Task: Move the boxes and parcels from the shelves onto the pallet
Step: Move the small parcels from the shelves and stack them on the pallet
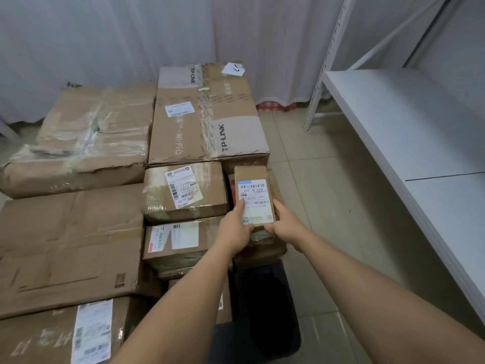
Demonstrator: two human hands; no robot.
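Both bare arms reach forward, nearly straight. The left hand [236,227] and right hand [284,224] are close together, thumbs on top, fingers seemingly curled underneath, gripping something between them.

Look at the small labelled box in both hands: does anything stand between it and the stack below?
Nothing visible does. The small labelled box, held by the left hand and right hand, sits just above a reddish parcel beside the TP-LINK box.

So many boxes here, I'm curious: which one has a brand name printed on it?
The big box at the back of the stack, by the curtain. It reads TP-LINK twice along its top; the others show only tape and shipping labels.
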